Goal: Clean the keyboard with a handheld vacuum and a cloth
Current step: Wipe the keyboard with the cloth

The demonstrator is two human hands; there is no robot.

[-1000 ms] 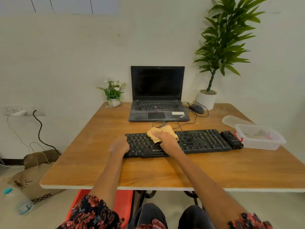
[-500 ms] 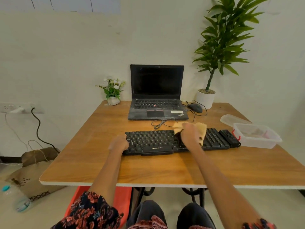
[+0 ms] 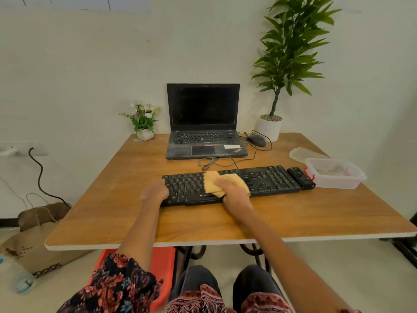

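White wall and a wooden table (image 3: 112, 213) frame the head view, where a seated person works at a black keyboard (image 3: 266, 179) lying just ahead of both hands. Right hand (image 3: 234, 190) presses a yellow cloth (image 3: 214, 184) onto the middle keys, fingers curled over the bunched fabric and gripping it; left hand (image 3: 155, 191) curls round the keyboard's left end, steadying it. Half a second ago the cloth sat over the keys to the right of centre, and a second ago it was left of centre, so the hand has swept out and come back while the left hand has stayed put. That back-and-forth suggests the wiping stage is well under way, with most of the key field likely covered. Just past the keyboard's far right end, well clear of the right hand, lies a small black device (image 3: 301, 178), possibly the vacuum, touching a clear tub (image 3: 352, 180). Beyond the hands stand a closed-down laptop (image 3: 203, 123), a mouse (image 3: 256, 140), a flower pot (image 3: 144, 123) and a tall plant (image 3: 291, 46).
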